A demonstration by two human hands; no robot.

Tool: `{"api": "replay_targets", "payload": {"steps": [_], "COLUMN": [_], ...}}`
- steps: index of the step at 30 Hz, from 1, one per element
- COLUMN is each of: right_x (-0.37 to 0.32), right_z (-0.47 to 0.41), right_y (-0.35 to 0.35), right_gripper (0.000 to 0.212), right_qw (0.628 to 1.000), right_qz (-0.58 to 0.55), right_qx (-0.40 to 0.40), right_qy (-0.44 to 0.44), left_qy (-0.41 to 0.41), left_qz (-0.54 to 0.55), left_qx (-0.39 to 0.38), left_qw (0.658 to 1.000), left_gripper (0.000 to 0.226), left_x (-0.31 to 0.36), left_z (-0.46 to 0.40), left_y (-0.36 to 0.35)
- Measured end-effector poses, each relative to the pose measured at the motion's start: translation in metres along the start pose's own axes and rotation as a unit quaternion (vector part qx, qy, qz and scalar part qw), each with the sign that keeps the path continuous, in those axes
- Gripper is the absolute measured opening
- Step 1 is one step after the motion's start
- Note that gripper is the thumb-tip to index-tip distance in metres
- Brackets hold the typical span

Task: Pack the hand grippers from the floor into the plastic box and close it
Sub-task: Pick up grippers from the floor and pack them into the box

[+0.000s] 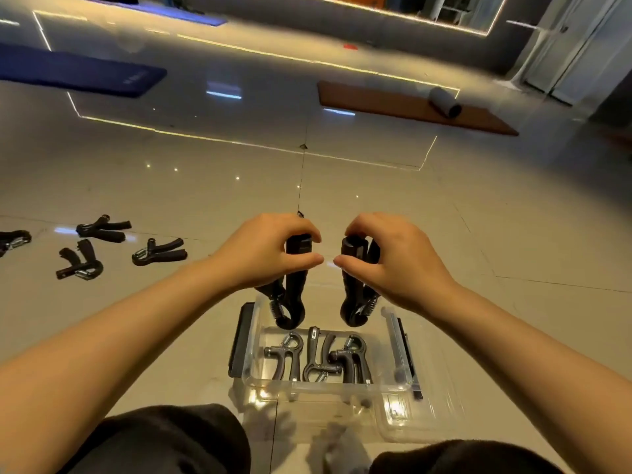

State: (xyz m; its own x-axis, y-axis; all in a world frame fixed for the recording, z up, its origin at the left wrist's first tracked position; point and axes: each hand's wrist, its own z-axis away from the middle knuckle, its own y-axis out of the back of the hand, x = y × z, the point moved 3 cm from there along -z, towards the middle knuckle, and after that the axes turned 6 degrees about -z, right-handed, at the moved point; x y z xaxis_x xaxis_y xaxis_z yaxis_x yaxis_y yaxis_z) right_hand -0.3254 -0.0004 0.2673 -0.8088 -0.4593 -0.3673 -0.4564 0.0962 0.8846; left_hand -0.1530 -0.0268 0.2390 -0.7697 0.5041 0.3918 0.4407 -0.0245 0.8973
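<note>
My left hand (265, 249) grips a black hand gripper (290, 295) by its handles, spring end hanging down. In the same way my right hand (393, 254) holds a second black hand gripper (357, 299). Both hang just above the far rim of the clear plastic box (251, 378), which stands open on the floor between my knees. Three hand grippers (318, 357) lie inside the box. The clear lid (420, 415) rests on the floor against the box's right side. More hand grippers lie on the tiles at left: (102, 228), (80, 260), (159, 252), (13, 239).
Glossy beige floor tiles all around. A blue mat (78, 73) lies far left, an orange mat (410, 106) with a rolled grey mat (444, 101) far right. My dark-clothed knees (164, 439) flank the box at the bottom edge.
</note>
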Motion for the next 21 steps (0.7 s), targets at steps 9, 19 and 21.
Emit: {"api": "replay_targets", "payload": {"steps": [9, 19, 21], "right_x": [0.122, 0.193, 0.193], "right_z": [-0.008, 0.007, 0.006], "right_y": [-0.17, -0.278, -0.285], "right_gripper": [0.028, 0.03, 0.029], "right_qw": [0.978, 0.946, 0.944], "right_qz": [-0.099, -0.145, -0.156], "right_qx": [-0.11, -0.186, -0.187], "right_qy": [-0.143, -0.221, -0.224], "left_qy": [0.032, 0.005, 0.004], "left_qz": [0.088, 0.074, 0.062], "left_qx": [-0.012, 0.058, 0.039], "left_qw": [0.996, 0.996, 0.997], "left_gripper": [0.051, 0.034, 0.033], "left_x": [-0.081, -0.105, -0.105], "left_z": [0.008, 0.035, 0.037], "left_y": [-0.147, -0.237, -0.236]}}
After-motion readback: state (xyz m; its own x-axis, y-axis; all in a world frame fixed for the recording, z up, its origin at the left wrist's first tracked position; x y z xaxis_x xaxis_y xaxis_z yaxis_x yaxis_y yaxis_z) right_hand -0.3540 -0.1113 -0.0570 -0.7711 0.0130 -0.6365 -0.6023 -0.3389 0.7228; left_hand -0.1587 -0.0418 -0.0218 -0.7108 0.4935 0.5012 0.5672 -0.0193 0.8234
